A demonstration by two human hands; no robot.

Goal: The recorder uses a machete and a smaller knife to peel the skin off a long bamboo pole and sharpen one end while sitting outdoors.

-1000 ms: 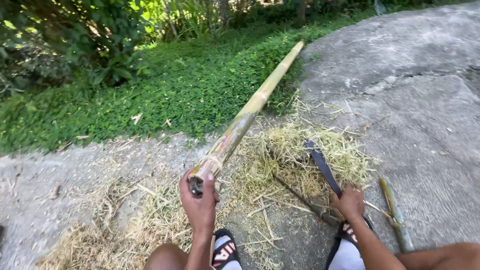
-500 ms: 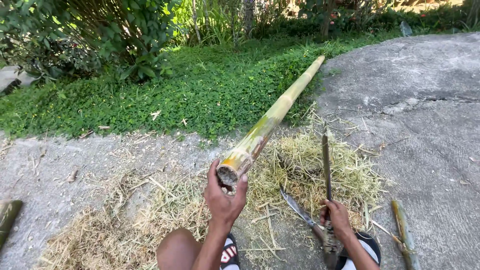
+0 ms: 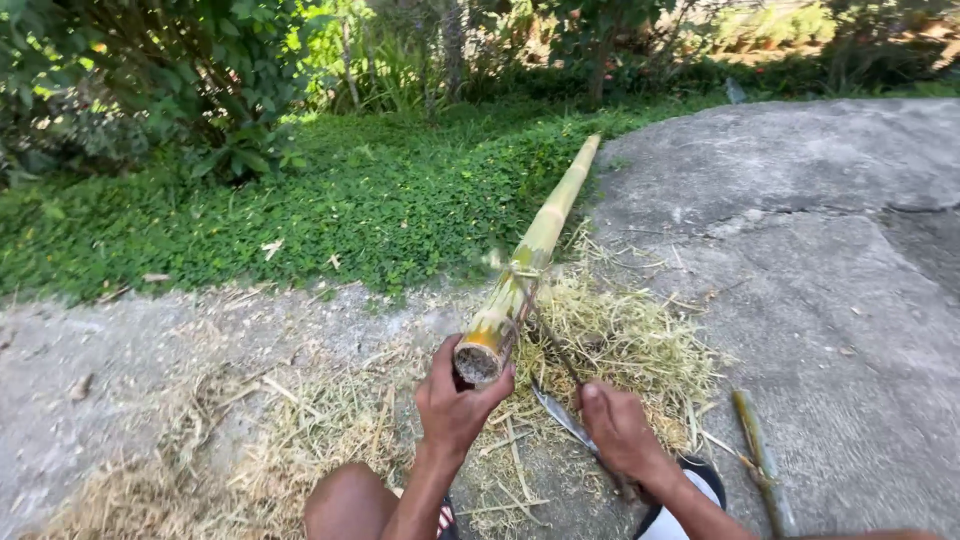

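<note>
Head view: left hand (image 3: 452, 405) has its fingers (image 3: 436, 368) wrapped up around the cut near end of a long bamboo pole (image 3: 528, 262), clamped on it just below the hollow mouth, lifting that end off the ground. Right hand (image 3: 620, 432) is closed on the handle of a long knife (image 3: 556, 385); blade runs up and to the left from the fist, blurred, its tip lying against the pole's right side near a node, approx. where a loose strip curls off.

Progress, judged from the scene: stripping looks partway done. A thick heap of pale shavings (image 3: 610, 340) sits under and beside the pole, and the near section looks yellowish and scraped, while the far stretch toward the grass (image 3: 380, 210) stays greener. So near end worked, far length prob. left.

Pole slants away from the fingers to the upper right, far tip resting at the edge of the concrete slab (image 3: 800, 250). A short bamboo piece (image 3: 760, 465) lies right of the knife hand, apart from it.
</note>
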